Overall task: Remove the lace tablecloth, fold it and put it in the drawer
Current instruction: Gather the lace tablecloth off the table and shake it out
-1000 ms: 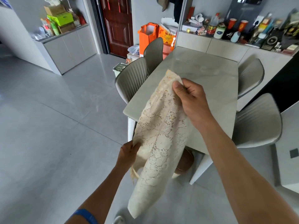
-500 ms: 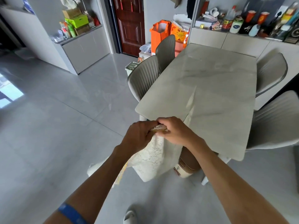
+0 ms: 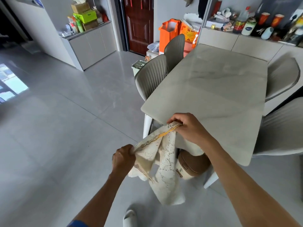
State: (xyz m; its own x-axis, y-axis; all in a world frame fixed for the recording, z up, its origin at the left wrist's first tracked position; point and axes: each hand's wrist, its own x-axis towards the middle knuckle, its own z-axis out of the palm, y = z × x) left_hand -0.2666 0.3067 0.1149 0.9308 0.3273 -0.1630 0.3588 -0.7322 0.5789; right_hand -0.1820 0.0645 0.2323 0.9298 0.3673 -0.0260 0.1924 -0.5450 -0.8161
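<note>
The cream lace tablecloth [image 3: 164, 161] hangs in a loose fold in front of the near end of the grey marble table [image 3: 213, 89]. My right hand [image 3: 188, 126] grips its upper edge, just over the table's near corner. My left hand [image 3: 123, 158] grips the same edge lower and to the left, so the edge stretches slanted between the two hands. The rest of the cloth droops toward the floor. No drawer can be picked out for certain.
Grey chairs [image 3: 152, 77] stand along both long sides of the table. A brown and white appliance [image 3: 190, 164] sits on the floor under the table's near end. A cluttered sideboard [image 3: 246, 41] lies behind the table, a low cabinet [image 3: 91, 43] at the left, open floor between.
The hands met at the table edge half a second ago and have since moved apart, my left hand going down and left, spreading the cloth's edge between them.
</note>
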